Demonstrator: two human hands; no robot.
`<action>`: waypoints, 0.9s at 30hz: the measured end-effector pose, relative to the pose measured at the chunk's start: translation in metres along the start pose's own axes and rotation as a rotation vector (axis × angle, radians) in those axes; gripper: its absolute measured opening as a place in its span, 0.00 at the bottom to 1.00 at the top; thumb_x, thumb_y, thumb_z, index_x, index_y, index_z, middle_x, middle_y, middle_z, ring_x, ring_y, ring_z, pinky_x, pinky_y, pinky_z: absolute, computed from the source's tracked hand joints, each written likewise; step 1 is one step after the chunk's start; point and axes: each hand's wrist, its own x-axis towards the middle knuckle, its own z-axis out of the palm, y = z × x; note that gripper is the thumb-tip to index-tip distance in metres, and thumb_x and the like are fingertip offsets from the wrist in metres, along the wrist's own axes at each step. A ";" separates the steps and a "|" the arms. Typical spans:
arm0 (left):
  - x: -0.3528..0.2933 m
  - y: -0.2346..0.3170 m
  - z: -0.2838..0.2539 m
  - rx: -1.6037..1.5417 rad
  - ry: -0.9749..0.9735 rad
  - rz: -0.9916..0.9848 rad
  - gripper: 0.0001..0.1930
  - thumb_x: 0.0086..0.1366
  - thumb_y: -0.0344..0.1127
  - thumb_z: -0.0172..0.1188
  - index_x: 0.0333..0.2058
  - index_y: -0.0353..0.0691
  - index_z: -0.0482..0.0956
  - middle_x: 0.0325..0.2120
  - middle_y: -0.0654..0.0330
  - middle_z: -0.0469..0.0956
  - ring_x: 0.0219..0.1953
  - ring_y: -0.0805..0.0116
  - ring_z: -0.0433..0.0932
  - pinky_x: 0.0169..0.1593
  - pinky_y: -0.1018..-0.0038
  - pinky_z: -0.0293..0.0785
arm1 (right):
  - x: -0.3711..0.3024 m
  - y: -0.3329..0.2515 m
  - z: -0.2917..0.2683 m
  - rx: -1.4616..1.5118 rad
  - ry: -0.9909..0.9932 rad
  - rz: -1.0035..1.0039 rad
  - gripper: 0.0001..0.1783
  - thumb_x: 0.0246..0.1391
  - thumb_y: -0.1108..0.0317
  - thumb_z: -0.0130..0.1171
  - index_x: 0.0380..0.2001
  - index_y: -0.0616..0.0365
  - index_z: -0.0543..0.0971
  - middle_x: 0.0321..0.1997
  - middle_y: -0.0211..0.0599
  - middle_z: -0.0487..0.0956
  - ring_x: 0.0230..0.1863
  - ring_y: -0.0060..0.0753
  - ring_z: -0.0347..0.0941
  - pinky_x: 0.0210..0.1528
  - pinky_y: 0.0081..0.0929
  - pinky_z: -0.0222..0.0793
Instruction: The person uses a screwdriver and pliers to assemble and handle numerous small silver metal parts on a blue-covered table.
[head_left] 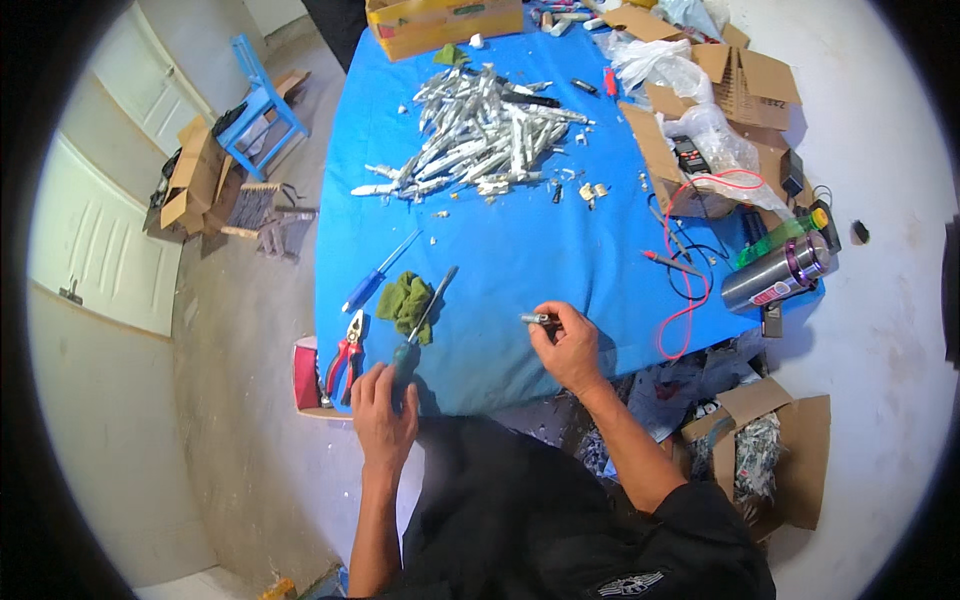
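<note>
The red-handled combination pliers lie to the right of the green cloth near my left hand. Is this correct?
Only the side is wrong: the head view shows the red-handled combination pliers to the left of the green cloth near your left hand.

Bright light casts soft shadows on the blue cloth (490, 238); straight edges bow near the black rim.

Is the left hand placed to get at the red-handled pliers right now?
Likely yes: the red-handled pliers lie just ahead of the left hand with nothing visible between, though it is busy at the green-handled screwdriver.
</note>
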 end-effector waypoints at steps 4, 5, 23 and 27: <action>0.007 -0.007 0.011 0.002 0.020 -0.011 0.25 0.64 0.30 0.71 0.60 0.36 0.77 0.55 0.44 0.79 0.58 0.42 0.77 0.63 0.52 0.72 | 0.001 0.008 0.001 -0.020 0.022 -0.088 0.13 0.56 0.74 0.69 0.45 0.59 0.82 0.37 0.38 0.86 0.32 0.30 0.83 0.34 0.30 0.78; 0.004 -0.011 0.015 -0.007 0.029 -0.018 0.26 0.65 0.29 0.71 0.60 0.36 0.77 0.55 0.44 0.79 0.58 0.42 0.77 0.63 0.53 0.72 | 0.001 0.007 0.002 -0.023 0.012 -0.077 0.13 0.55 0.74 0.69 0.44 0.59 0.81 0.38 0.39 0.86 0.34 0.36 0.84 0.36 0.33 0.79; -0.005 -0.025 0.032 0.019 0.104 -0.016 0.25 0.67 0.23 0.63 0.63 0.36 0.74 0.57 0.46 0.79 0.59 0.44 0.76 0.63 0.53 0.68 | 0.000 -0.001 -0.001 -0.065 -0.018 -0.043 0.13 0.53 0.75 0.67 0.43 0.58 0.79 0.43 0.43 0.85 0.40 0.49 0.84 0.43 0.41 0.80; -0.005 -0.025 0.035 0.000 0.124 -0.017 0.25 0.67 0.23 0.63 0.63 0.36 0.74 0.56 0.46 0.79 0.58 0.44 0.77 0.63 0.53 0.68 | 0.001 0.003 0.002 -0.081 0.010 -0.080 0.13 0.53 0.77 0.67 0.42 0.59 0.80 0.45 0.40 0.85 0.37 0.38 0.83 0.38 0.33 0.78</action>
